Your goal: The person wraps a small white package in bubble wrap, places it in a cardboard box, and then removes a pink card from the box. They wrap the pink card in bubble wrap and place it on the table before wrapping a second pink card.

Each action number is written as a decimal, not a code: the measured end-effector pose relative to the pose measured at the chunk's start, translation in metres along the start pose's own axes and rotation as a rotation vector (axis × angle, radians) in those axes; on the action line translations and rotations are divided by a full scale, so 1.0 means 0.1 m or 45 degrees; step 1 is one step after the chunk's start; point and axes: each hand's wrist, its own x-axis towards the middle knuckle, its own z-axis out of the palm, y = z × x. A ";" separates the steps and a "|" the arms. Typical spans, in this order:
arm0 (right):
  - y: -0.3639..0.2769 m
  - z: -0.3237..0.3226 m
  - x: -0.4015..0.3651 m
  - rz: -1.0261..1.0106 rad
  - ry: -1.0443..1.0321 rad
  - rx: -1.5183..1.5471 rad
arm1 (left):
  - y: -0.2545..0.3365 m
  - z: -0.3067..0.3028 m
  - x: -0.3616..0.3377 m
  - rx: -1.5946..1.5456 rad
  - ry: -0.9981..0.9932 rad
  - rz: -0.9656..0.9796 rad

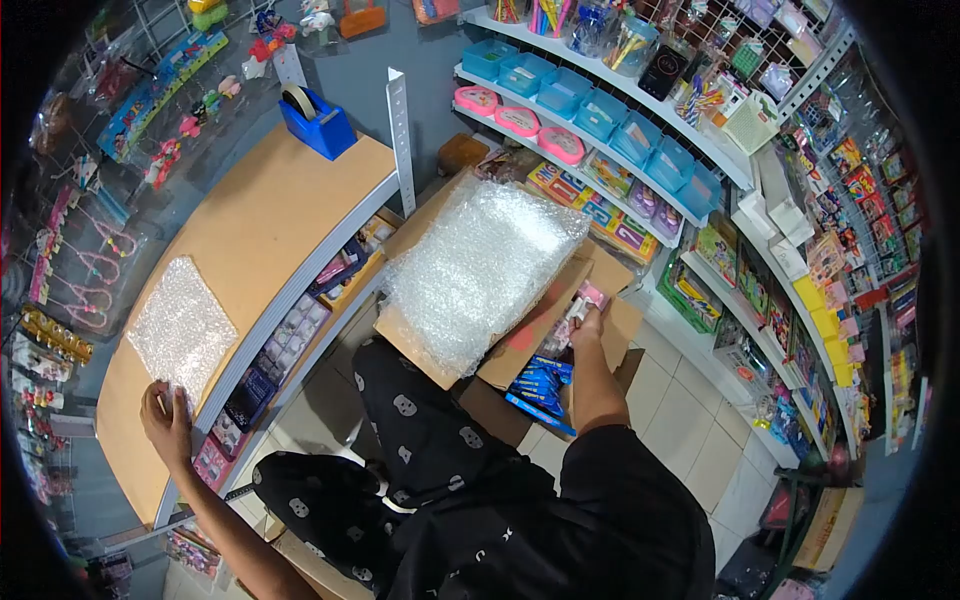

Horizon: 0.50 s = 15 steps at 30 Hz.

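On the wooden shelf top, my left hand [166,418] touches the near corner of a small bubble wrap sheet [184,325], its fingers slightly bent and apart. The sheet lies flat. My right hand [586,328] reaches over an open cardboard box [612,268], closed on a small pink-and-white pack [580,303], which the fingers partly cover. Just below that hand, several blue packets sit in a blue display box [541,388]. A larger bubble-wrapped bundle [485,265] rests across the cardboard in front of my knees.
A blue tape dispenser [320,124] stands at the far end of the shelf top [262,205]. Small goods fill the shelf beneath it. Blue baskets [602,113] and pink cases [517,120] line the shelves ahead. An upright metal post [400,140] rises beside the shelf corner.
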 end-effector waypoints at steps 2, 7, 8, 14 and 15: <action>0.10 -0.13 0.47 0.068 -0.124 0.230 | 0.06 0.00 0.00 0.046 0.014 0.005; 0.08 -0.28 0.75 -0.299 -0.541 0.352 | 0.26 0.01 -0.06 0.099 0.156 0.008; 0.06 -0.34 0.92 -0.305 -0.600 0.305 | 0.21 0.00 -0.07 0.130 0.166 0.043; -0.04 -0.15 0.92 -0.518 -0.743 0.011 | 0.46 -0.12 -0.06 0.296 0.161 0.114; -0.11 -0.11 0.71 -0.463 -0.784 0.188 | 0.44 -0.11 -0.05 0.285 0.168 0.137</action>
